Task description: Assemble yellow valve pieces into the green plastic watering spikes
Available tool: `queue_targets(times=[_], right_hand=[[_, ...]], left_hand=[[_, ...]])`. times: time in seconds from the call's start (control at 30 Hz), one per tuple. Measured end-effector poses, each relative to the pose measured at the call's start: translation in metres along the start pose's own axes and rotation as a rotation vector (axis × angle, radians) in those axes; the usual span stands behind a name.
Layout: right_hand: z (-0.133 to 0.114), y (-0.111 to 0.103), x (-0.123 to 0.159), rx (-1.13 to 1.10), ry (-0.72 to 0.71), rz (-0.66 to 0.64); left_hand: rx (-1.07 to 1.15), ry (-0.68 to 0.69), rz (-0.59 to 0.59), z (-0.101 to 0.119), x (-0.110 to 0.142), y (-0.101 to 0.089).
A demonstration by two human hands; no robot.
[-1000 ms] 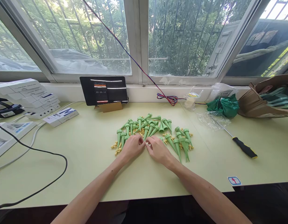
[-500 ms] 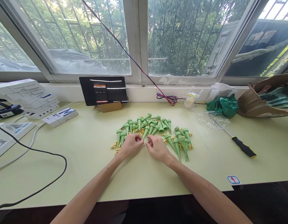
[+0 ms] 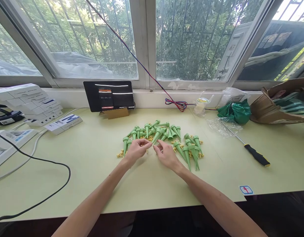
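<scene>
My left hand (image 3: 137,150) is closed, its thumb and fingertips pinching the narrow tip of a green plastic watering spike (image 3: 157,134), whose capped end is tilted up and away from me. Just to the right, my right hand (image 3: 167,156) has its thumb and forefinger parted beside that tip, with nothing visible between them. Behind both hands lies a heap of similar green spikes (image 3: 147,130), mixed with small yellow valve pieces (image 3: 121,154). More green spikes (image 3: 192,153) lie together to the right of my right hand. Parts of the heap are hidden by my hands.
A black-handled screwdriver (image 3: 256,154) lies at right, near crumpled clear plastic and a green bag (image 3: 237,111). Behind that is an open cardboard box (image 3: 267,107). A tablet (image 3: 122,95) leans at the back. White boxes (image 3: 31,102) and a black cable (image 3: 50,160) are at left.
My left hand has shifted slightly away from me and its fingers have straightened. The green spike at its fingertips has lifted. My right thumb and forefinger have parted more.
</scene>
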State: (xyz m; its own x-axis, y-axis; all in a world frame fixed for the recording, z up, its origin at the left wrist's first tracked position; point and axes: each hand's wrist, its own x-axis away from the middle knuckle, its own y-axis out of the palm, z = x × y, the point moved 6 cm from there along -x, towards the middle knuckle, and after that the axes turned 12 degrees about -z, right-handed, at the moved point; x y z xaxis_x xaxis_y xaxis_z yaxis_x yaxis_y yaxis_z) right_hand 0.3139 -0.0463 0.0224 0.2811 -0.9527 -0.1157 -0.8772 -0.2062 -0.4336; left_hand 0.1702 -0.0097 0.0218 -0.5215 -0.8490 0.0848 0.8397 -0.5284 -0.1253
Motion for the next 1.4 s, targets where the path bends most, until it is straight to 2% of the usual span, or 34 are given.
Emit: queue_targets(times=[0.27,0.47,0.53,0.7,0.9,1.07,1.2,1.3,1.4], right_hand=[[-0.002,-0.014,0.000,-0.379,-0.008,0.150],[-0.008,-0.015,0.002,-0.402,-0.038,0.145],[-0.010,-0.015,0.004,-0.352,-0.044,0.155],[-0.014,-0.010,0.005,-0.213,-0.103,0.125],[-0.011,0.002,0.004,-0.077,-0.157,0.036],[-0.010,0.006,0.003,-0.089,-0.152,-0.018],[-0.010,0.009,0.003,-0.048,-0.143,-0.064],[-0.008,0.014,0.001,0.086,-0.144,-0.111],[-0.006,0.021,-0.001,0.226,-0.176,-0.180]], left_hand=[[-0.037,0.030,-0.156,0.007,0.003,0.016],[-0.141,0.024,-0.230,0.015,0.006,0.023],[-0.146,0.043,-0.186,0.018,0.007,0.020],[-0.093,0.156,0.030,0.026,0.009,0.005],[-0.131,0.203,0.034,0.026,0.007,0.004],[-0.143,0.200,0.054,0.025,0.006,-0.002],[-0.104,0.241,0.190,0.033,0.010,-0.018],[-0.023,0.276,0.292,0.036,0.013,-0.029],[0.063,0.289,0.330,0.034,0.014,-0.031]])
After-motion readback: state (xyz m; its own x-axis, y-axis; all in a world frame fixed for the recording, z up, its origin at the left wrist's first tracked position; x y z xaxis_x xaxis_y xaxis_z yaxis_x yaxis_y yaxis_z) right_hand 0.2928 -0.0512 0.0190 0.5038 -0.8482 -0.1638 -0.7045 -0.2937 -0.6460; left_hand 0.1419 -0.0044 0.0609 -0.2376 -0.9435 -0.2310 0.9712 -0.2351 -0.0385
